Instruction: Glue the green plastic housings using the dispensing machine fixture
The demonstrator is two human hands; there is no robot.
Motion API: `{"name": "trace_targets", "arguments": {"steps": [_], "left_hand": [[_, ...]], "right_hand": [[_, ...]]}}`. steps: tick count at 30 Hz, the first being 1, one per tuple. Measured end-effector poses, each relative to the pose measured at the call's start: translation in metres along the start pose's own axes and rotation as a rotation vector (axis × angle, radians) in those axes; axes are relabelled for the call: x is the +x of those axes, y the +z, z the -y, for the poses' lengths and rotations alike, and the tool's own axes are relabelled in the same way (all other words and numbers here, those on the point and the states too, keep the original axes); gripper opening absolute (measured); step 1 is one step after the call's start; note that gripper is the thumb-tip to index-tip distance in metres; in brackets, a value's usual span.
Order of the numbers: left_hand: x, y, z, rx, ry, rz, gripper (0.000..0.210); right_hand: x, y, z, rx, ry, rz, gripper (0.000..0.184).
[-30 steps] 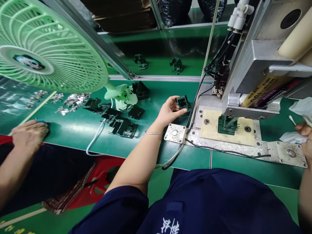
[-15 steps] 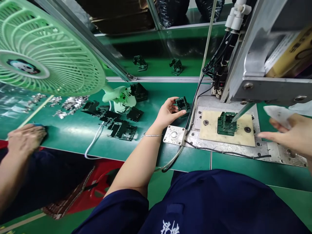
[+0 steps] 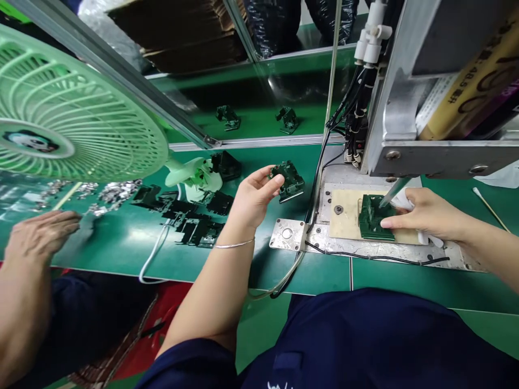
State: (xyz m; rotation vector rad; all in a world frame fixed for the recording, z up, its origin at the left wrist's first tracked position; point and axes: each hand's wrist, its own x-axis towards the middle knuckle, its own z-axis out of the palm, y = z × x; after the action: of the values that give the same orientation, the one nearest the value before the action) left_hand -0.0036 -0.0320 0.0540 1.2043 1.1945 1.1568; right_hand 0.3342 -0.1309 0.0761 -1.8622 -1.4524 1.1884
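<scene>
My left hand (image 3: 252, 199) holds a dark green plastic part (image 3: 287, 181) lifted a little above the green table, left of the metal base plate (image 3: 292, 235). My right hand (image 3: 421, 215) rests on a second dark green part (image 3: 371, 218) seated on the beige fixture pad (image 3: 344, 220); its fingers lie along the part's front edge. A white tissue (image 3: 405, 201) is tucked under that hand. The press head (image 3: 438, 102) hangs raised above the fixture, with a thin nozzle (image 3: 395, 190) pointing at the seated part.
A pile of black plastic parts (image 3: 190, 216) and small metal pieces (image 3: 117, 190) lies left of my arm. A green fan (image 3: 73, 119) stands at the left. A co-worker's hand (image 3: 38, 237) rests on the table's left edge. Two green parts (image 3: 259, 119) sit on the far belt. Cables (image 3: 324, 156) run beside the fixture.
My left hand lifted its part off the table and drew it left. My right hand came in from the right edge onto the part in the fixture. The press head rose.
</scene>
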Motion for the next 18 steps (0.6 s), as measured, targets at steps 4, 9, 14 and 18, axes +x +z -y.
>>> {"name": "trace_targets", "arguments": {"steps": [4,9,14,18], "left_hand": [[-0.031,0.013,-0.041,0.026,-0.292,0.288,0.057],[-0.063,0.050,-0.052,0.094,-0.573,0.593,0.056],[-0.068,0.090,-0.032,-0.010,-0.644,0.582,0.066],[-0.063,0.114,-0.024,-0.021,-0.491,0.641,0.063]], "right_hand": [[-0.003,-0.004,0.012,0.110,0.155,0.291,0.069],[-0.019,0.000,0.014,0.283,0.216,0.515,0.064],[-0.062,-0.003,-0.017,0.111,0.038,0.380,0.054],[-0.108,-0.008,-0.069,-0.113,0.071,0.052,0.055]]}}
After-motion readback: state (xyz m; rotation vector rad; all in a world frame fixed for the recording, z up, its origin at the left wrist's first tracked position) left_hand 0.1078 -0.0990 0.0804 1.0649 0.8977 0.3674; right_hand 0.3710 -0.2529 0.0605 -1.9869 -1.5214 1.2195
